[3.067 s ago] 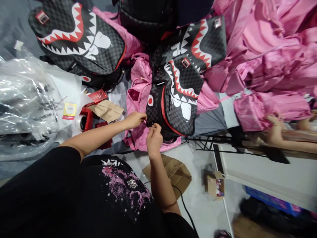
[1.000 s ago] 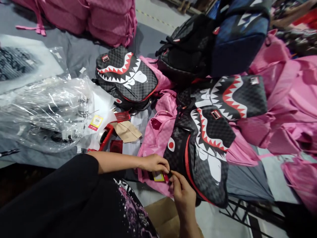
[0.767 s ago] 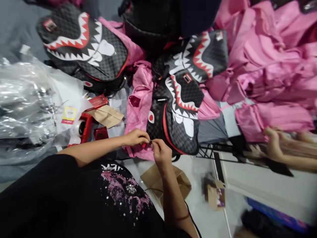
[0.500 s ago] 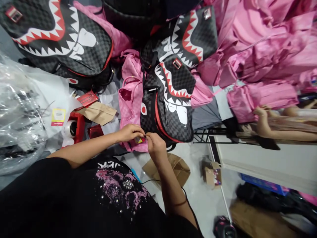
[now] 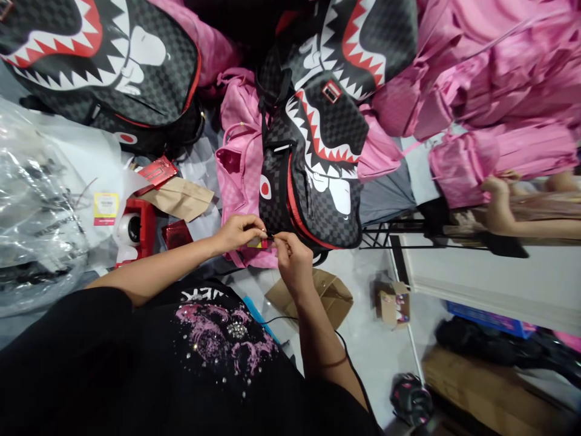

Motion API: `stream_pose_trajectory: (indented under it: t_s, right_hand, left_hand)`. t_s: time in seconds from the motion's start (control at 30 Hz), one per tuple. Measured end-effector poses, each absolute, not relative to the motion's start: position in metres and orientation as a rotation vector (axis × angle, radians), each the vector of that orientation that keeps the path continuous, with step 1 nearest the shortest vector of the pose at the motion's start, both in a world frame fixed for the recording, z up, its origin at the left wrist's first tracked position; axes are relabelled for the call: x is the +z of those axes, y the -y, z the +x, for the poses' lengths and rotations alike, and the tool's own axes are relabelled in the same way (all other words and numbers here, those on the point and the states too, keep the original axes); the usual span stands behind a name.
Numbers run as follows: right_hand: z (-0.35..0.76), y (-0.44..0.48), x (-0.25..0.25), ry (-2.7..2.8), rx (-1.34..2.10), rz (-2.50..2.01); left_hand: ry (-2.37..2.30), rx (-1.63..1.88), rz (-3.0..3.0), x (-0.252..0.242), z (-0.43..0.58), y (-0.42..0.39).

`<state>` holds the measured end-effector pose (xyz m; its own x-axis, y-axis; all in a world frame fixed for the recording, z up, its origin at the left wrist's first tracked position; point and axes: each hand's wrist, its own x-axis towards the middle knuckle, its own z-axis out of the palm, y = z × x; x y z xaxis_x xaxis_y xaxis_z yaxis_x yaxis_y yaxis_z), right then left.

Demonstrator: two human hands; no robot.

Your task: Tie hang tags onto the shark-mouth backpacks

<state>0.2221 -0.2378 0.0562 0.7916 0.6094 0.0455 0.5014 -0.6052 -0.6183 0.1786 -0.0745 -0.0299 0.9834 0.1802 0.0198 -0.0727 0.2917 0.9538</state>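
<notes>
A black checkered backpack with a red-and-white shark mouth (image 5: 318,169) lies on a pink backpack (image 5: 240,175) at the table's near edge. My left hand (image 5: 236,231) and my right hand (image 5: 290,260) meet at its lower left corner. Both pinch something small and dark between their fingertips, beside a yellow and red tag (image 5: 258,243). What the fingers pinch is too small to name.
Two more shark backpacks (image 5: 104,66) (image 5: 363,42) lie behind. Pink bags (image 5: 490,91) pile at the right, where another person's hand (image 5: 497,200) rests. Clear plastic bags (image 5: 40,212), a red tape dispenser (image 5: 136,227) and brown paper (image 5: 179,197) sit left. Cardboard boxes (image 5: 331,297) lie on the floor.
My view swung from the table's far side back down to the near edge. Both hands have stayed pinched together at the backpack's lower corner, with the tag now showing beside them.
</notes>
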Motion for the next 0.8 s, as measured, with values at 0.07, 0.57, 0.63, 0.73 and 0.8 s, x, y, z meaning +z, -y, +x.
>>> stream_pose_trajectory:
  t_s: [0.07,0.57,0.63,0.73,0.8]
  right_hand:
    - [0.221,0.238,0.056,0.717,0.252,-2.321]
    - [0.21,0.237,0.054,0.353,0.158,-2.092]
    - [0.209,0.241,0.049,0.396,0.001,-2.159]
    - [0.206,0.25,0.041,0.447,-0.187,-2.266]
    - [0.204,0.254,0.037,0.389,-0.187,-2.277]
  left_hand:
    - [-0.169,0.237,1.21,-0.027,0.179,0.078]
    - [-0.297,0.323,1.129,-0.036,0.183,0.085]
    - [-0.327,0.285,1.105,-0.04,0.181,0.084]
    - [-0.363,0.227,1.04,-0.045,0.175,0.084]
    - [-0.373,0.212,1.025,-0.046,0.172,0.084]
